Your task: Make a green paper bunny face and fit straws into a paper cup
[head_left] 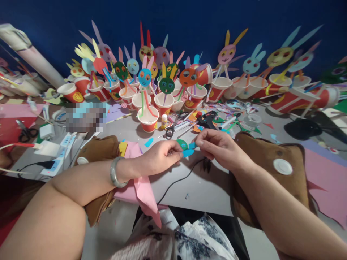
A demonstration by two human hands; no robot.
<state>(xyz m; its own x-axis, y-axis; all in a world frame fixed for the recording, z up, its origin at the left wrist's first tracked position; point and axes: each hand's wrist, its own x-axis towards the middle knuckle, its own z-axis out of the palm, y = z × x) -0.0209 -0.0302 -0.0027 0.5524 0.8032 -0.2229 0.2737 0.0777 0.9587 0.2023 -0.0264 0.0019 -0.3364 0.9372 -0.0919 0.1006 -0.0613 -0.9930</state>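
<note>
My left hand (158,157) pinches a small green paper face (183,144), a round disc, at the edge of the table. A blue paper ear (187,153) sticks out from the disc on its near side. Opposite it, my right hand (217,144) has its thumb and finger closed on a second blue paper piece (191,146), whose end meets or overlaps the disc; whether it is stuck there I cannot tell. Both wrists hover over the grey table (187,187). A black cable (180,180) runs beneath my hands.
Rabbit-faced paper figures stand in red-and-white paper cups (148,121) along the blue wall. Scissors (170,132), a yellow glue bottle (164,121), a black glue gun (207,120) and paper scraps lie behind my hands. Brown cushions (260,169) flank me; a power strip (59,155) is left.
</note>
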